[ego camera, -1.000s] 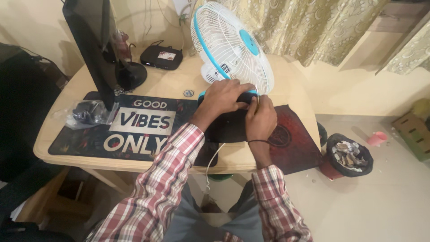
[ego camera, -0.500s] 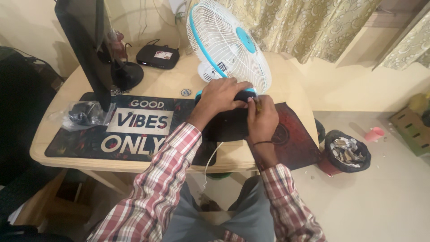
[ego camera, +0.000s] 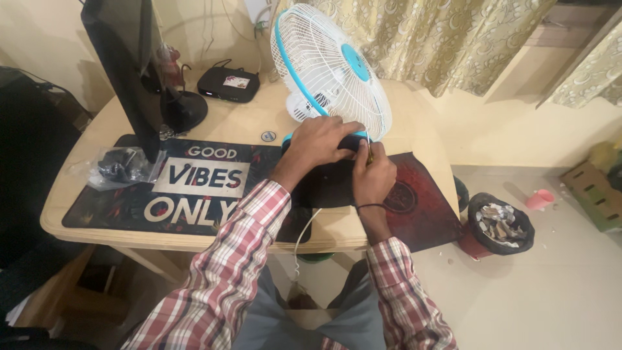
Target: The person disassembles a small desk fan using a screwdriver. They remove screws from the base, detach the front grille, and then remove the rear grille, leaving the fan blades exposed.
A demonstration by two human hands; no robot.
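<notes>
**Both hands down at the base of the table fan**

So the white table fan [ego camera: 330, 68] with the blue rim and blue hub stood near the back edge of the desk [ego camera: 240, 123], a bit right of the middle, its cage tilted and facing off to the right. Its dark base [ego camera: 324, 185] sat in front of it, reaching toward the front edge and overlapping the long printed desk mat [ego camera: 188, 188].

The left hand [ego camera: 321, 139] lay over the top of the base right under the cage, fingers curled together and pressing down on it. The right hand [ego camera: 372, 172] was just beside it, touching it, fingers pinched together around something thin and yellowish. It was too small to tell what that was. A dark band sat on that wrist. Both sleeves were red and white plaid.

A white cord [ego camera: 304, 233] ran from the base over the front edge of the desk.

Other stuff: a dark red mat [ego camera: 421, 207] at the front right corner, hanging a bit over the edge. A monitor [ego camera: 126, 65] on a round stand toward the back left. A small black box [ego camera: 228, 84] behind it at the back edge. A clear bag of dark bits [ego camera: 120, 167] at the left edge. Down on the floor to the right, a dark bin [ego camera: 499, 223] full of scraps and a pink cup [ego camera: 539, 198].
</notes>
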